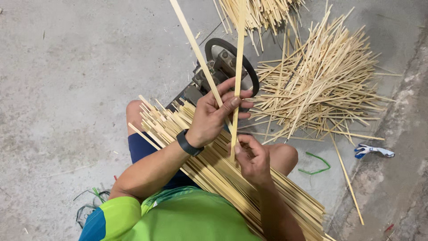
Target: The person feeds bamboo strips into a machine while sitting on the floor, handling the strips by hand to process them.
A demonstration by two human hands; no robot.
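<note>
My left hand (215, 114) grips two long pale bamboo strips (196, 49) that rise up and away, one slanting left, one nearly upright (239, 58). My right hand (253, 157) pinches the lower end of the upright strip, just below the left hand. Both hands hover over a thick bundle of bamboo strips (214, 167) lying across my lap, from the left knee down to the lower right. A black band sits on my left wrist.
A small dark machine with a black belt wheel (223, 67) stands on the concrete floor in front of my knees. A loose heap of cut strips (321, 85) lies to its right, another pile (258, 13) at the top. Green cord (317, 163) and a blue-white rag (373, 151) lie right.
</note>
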